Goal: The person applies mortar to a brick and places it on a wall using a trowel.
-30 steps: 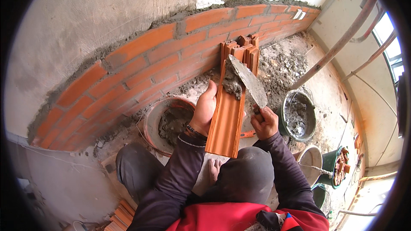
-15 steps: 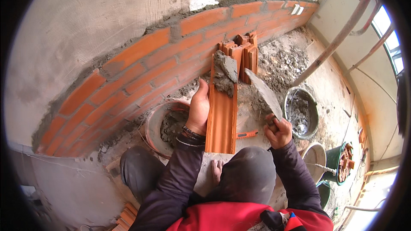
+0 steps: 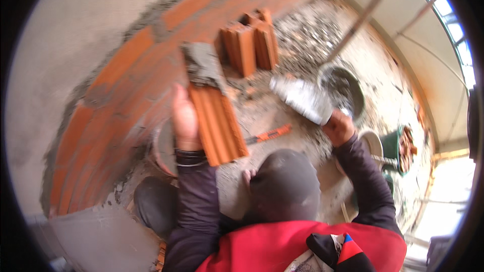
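Observation:
My left hand (image 3: 186,123) grips a long orange ridged brick (image 3: 219,126) by its left side, tilted in front of the wall. Grey mortar (image 3: 204,65) covers the far end of that brick. Off to the right, my right hand (image 3: 340,128) is closed round the handle of a trowel (image 3: 302,99). The trowel's blade points left toward the brick, apart from it, and is smeared by motion. Along the left and far side curves a low wall of orange bricks (image 3: 121,68) with grey mortar joints.
Several upright bricks (image 3: 247,50) stand beside the wall. A bucket of wet mortar (image 3: 355,88) is beyond my right hand, and a partly hidden tub (image 3: 162,148) sits below my left. An orange-and-black tool (image 3: 272,134) lies on the floor. A green bucket (image 3: 390,146) holds brick pieces. A slanting pole (image 3: 363,15) rises behind.
The brick with its mortar has moved left toward the wall with my left hand. The trowel has swung so its blade lies flatter, and my right hand has risen slightly. The view has shifted.

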Motion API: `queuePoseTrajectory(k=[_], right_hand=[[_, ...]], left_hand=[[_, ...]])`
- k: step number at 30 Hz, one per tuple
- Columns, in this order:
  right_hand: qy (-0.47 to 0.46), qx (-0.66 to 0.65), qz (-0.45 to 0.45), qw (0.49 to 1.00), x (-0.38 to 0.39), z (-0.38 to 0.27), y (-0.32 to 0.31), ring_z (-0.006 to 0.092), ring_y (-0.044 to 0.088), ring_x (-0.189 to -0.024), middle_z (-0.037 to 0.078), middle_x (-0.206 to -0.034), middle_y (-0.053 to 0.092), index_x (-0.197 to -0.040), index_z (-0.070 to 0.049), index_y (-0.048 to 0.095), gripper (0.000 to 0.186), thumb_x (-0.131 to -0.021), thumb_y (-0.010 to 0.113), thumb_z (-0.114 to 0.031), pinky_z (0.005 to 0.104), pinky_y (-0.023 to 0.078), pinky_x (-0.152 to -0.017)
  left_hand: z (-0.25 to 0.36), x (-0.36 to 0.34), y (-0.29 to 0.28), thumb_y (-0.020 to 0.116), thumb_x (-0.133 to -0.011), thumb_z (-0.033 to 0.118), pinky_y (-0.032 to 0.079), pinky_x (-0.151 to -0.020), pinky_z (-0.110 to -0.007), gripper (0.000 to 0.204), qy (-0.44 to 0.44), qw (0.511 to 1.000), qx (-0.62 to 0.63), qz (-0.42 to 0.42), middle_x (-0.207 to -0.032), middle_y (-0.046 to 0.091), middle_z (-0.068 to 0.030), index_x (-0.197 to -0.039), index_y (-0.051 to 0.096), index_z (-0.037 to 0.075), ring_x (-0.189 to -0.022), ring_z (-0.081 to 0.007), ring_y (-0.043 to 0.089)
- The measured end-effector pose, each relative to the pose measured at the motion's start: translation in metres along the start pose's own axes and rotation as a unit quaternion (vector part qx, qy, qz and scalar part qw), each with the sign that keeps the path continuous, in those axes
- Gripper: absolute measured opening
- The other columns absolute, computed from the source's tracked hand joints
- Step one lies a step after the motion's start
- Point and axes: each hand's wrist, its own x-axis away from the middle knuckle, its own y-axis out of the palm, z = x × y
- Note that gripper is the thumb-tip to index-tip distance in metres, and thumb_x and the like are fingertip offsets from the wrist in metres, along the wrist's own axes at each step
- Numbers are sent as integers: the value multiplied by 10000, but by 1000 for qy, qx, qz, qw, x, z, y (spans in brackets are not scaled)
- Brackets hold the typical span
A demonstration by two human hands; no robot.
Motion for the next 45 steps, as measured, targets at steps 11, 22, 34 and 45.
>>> queuePoseTrajectory(k=[11,22,34,45], right_hand=[[296,449,-218,814,-9,66,-165,370,639,-835,186,-864,668,-916,-82,695,245,-800,613,-281,455,500,-764],[312,458,-369,746,-30,84,-106,311,665,-938,141,-975,688,-1015,-129,714,269,-787,619,-237,422,535,-791],[220,374,-416,799,-22,107,-122,347,657,-793,185,-814,667,-882,-47,703,282,-732,651,-279,436,516,-731],[227,263,-445,826,-24,134,-111,301,643,-664,164,-669,640,-862,-21,693,345,-772,644,-350,413,495,-647]], left_hand=[[3,-5,-8,281,-1026,410,494,-861,-388,468,33,999,4,-2,-1115,615,-110,-1196,532,55,-969,-253,604],[3,-3,-21,300,-1021,418,522,-791,-390,456,40,999,-32,-1,-1059,630,-101,-1179,548,70,-890,-254,628],[-5,-12,-29,305,-1023,404,506,-827,-394,452,22,999,-15,-17,-1091,617,-113,-1185,537,52,-939,-258,614],[-15,-16,-30,306,-1024,398,491,-864,-389,449,31,999,29,-14,-1116,614,-108,-1205,530,53,-980,-260,605]])
